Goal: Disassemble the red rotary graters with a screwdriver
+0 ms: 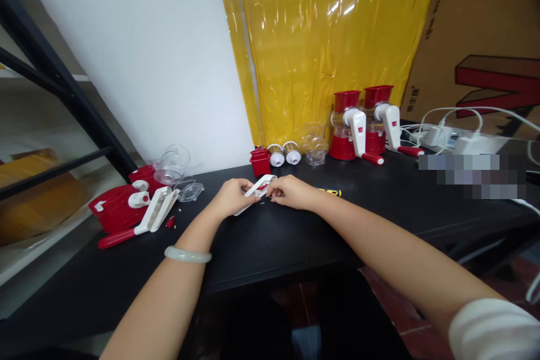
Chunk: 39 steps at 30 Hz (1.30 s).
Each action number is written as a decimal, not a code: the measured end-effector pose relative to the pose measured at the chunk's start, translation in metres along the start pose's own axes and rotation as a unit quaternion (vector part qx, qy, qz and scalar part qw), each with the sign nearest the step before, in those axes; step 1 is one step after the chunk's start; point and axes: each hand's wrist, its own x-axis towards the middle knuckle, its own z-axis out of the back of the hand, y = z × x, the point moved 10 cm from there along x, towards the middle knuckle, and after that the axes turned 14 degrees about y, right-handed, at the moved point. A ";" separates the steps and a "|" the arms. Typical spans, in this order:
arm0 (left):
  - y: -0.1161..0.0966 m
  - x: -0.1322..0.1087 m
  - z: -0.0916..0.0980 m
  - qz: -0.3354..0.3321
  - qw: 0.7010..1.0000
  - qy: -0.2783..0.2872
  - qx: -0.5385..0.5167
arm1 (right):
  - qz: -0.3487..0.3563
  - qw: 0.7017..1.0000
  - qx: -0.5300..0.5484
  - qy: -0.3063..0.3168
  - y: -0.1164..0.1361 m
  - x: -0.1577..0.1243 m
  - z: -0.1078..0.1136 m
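Observation:
My left hand point(237, 197) grips a white plastic crank arm point(253, 193) of a rotary grater, tilted just above the black table. Inside its hollow side sits a small red part point(263, 187). The fingers of my right hand point(287, 191) are closed in a pinch at the crank arm's far right end; anything between them is hidden. Behind my right wrist lies a yellow-and-black screwdriver point(331, 192). Left of my left hand, another white crank arm with a red handle point(117, 238) leans by a red grater base point(116, 208).
Two assembled red-and-white graters point(346, 124) stand at the back right. Grater drums point(283, 154), a red hopper point(260, 162) and a clear plastic body point(315, 146) stand along the back. Small red bits point(170, 222) lie at left. White cables and chargers point(439, 134) crowd the right.

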 end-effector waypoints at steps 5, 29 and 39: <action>0.003 0.002 -0.002 -0.005 1.000 0.008 -0.003 | 0.001 1.000 0.009 -0.011 0.000 0.000 0.004; -0.029 -0.003 -0.021 -0.111 0.986 0.073 -0.104 | 0.018 0.987 -0.002 -0.158 0.003 -0.009 0.029; -0.027 -0.001 -0.025 -0.123 0.983 0.095 -0.098 | 0.028 0.990 0.020 -0.133 0.003 -0.007 0.024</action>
